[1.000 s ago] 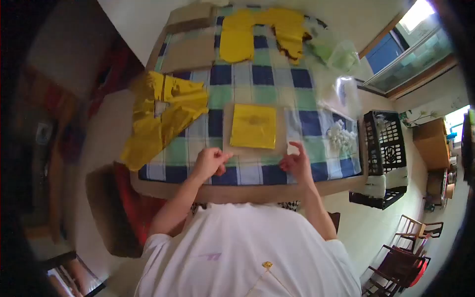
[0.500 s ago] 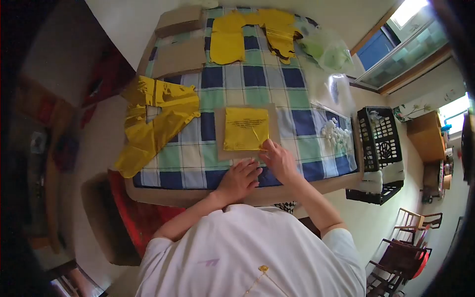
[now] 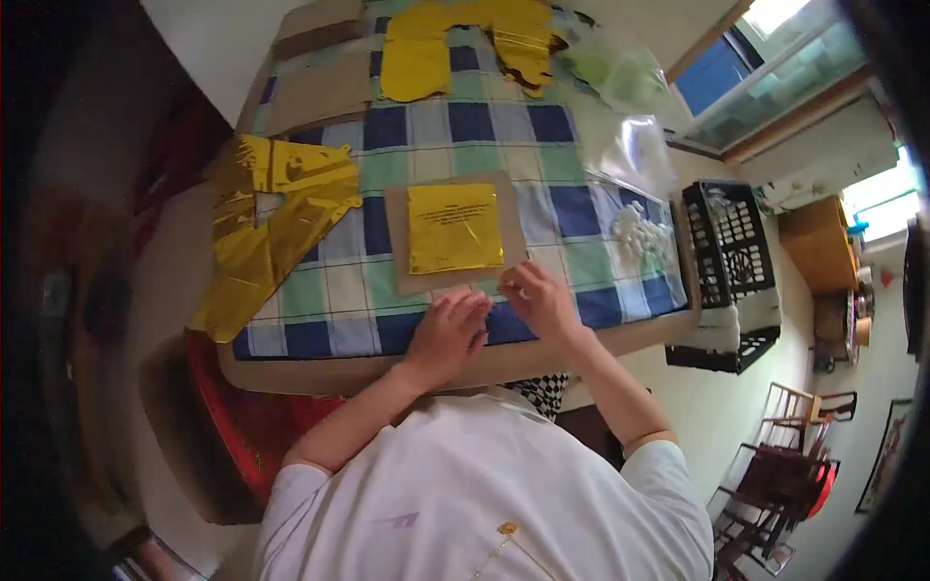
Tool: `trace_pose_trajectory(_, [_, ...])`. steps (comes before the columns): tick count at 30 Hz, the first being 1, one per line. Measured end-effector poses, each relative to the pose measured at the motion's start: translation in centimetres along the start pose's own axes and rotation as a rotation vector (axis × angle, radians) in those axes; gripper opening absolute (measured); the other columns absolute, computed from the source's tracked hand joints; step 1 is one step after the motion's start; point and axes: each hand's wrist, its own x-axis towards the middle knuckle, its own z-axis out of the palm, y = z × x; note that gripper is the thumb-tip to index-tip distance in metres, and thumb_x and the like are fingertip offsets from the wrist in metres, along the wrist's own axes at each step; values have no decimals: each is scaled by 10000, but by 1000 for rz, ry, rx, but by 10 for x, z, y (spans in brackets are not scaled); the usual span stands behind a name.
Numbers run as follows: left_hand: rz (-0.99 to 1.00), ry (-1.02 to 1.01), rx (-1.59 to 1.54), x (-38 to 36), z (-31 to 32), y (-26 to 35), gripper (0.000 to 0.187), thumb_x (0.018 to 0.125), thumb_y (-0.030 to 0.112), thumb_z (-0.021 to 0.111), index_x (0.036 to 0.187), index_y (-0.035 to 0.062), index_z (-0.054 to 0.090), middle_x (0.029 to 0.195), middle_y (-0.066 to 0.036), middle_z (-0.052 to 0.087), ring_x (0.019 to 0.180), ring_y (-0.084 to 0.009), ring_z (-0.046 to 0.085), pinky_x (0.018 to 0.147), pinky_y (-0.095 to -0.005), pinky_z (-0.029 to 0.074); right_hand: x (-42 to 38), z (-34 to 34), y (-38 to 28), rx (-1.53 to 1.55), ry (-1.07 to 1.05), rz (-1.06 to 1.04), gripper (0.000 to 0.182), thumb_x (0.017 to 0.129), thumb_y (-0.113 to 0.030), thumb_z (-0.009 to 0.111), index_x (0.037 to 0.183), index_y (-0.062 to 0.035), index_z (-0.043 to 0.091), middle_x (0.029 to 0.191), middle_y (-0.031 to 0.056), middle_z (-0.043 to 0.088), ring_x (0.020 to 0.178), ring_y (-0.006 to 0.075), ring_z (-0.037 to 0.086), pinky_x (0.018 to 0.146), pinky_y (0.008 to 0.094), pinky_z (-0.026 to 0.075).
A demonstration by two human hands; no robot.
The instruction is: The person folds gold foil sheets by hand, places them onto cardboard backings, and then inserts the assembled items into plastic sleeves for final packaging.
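A square of folded yellow plastic film (image 3: 455,232) with dark printed lines lies on a piece of brown cardboard (image 3: 400,261) in the middle of the table. Just below the cardboard's lower edge is my left hand (image 3: 449,334), resting on the checked cloth with fingers loosely bent. My right hand (image 3: 544,300) is at the cardboard's lower right corner, thumb and fingertips drawn together in a pinch. Whatever is between those fingertips is too small to make out. The film square lies flat, apart from both hands.
Yellow foil shapes (image 3: 300,203) lie at the left, and more yellow foil (image 3: 417,58) at the back. Cardboard pieces (image 3: 320,92) are at the back left. Clear plastic (image 3: 635,155) and small white pieces (image 3: 639,237) lie at the right, near a black crate (image 3: 731,252).
My right hand has come off the film square's lower right corner and moved slightly down. My left hand's fingers have drawn closer together. The whole view has shifted a little.
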Motion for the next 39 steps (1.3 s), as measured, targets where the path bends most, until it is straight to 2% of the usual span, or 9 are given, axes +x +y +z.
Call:
trace_pose_trajectory(3, [-62,-29,154,1,3,15,498,791,224,644,1235,26,532,1292,-133,468,1217,-309,432,1033,-475,350,18,16,-5,-118,-41,-135,101,833,-101,593,923,-73,554,821,109,579,769,324,597,644,417,483])
trace_pose_trajectory(6, [-24,-32,168,1,3,11,510,817,267,616,1247,10,523,1281,-138,480,1239,-313,414,1047,-492,327,24,21,-3,-67,-131,-61,105,839,-102,567,935,-72,538,842,116,581,808,331,596,670,431,480])
trace_pose_trajectory(21, [0,-53,72,-14,-4,8,527,800,238,635,1264,33,491,1252,-142,489,1183,-300,446,1023,-482,346,1,13,-14,-45,-90,116,118,800,-94,605,913,-85,573,800,123,608,735,352,611,602,435,487])
trace_pose_trajectory(24, [20,-12,53,-16,-1,6,546,788,248,649,1267,45,484,1258,-126,481,1182,-290,446,1024,-466,345,29,-10,-9,-13,-7,129,84,798,-81,611,879,-68,594,841,139,608,774,351,609,649,416,497])
trace_pose_trajectory(28, [30,-19,81,-6,0,8,560,781,261,655,1250,11,481,1278,-134,451,1197,-295,412,1018,-454,342,91,-8,43,-215,281,-108,188,803,-43,585,985,-70,621,915,147,599,860,353,597,747,400,490])
trace_pose_trajectory(31, [-4,-17,97,-2,3,9,602,770,273,672,1266,7,457,1292,-143,442,1213,-299,402,1025,-445,338,142,0,94,-92,-24,39,235,808,-125,637,1022,-29,621,827,115,644,784,250,644,676,329,492])
trace_pose_trajectory(32, [-16,-10,75,-1,3,9,622,767,279,676,1275,5,446,1295,-145,440,1213,-300,402,1028,-442,335,152,-5,97,23,-213,256,228,811,-162,656,983,-14,634,769,113,658,715,181,632,628,314,486])
trace_pose_trajectory(35, [-28,31,6,-2,6,5,702,749,293,699,1318,20,392,1304,-145,445,1219,-305,409,1039,-450,330,166,-3,125,97,-316,172,207,805,-197,678,883,-6,656,700,108,653,646,135,581,590,308,465])
trace_pose_trajectory(39, [3,41,25,-1,5,4,692,741,300,707,1305,29,409,1299,-144,450,1215,-314,413,1046,-459,324,168,-9,111,-21,-310,314,270,746,-295,692,714,-29,658,661,131,633,667,174,616,614,341,477])
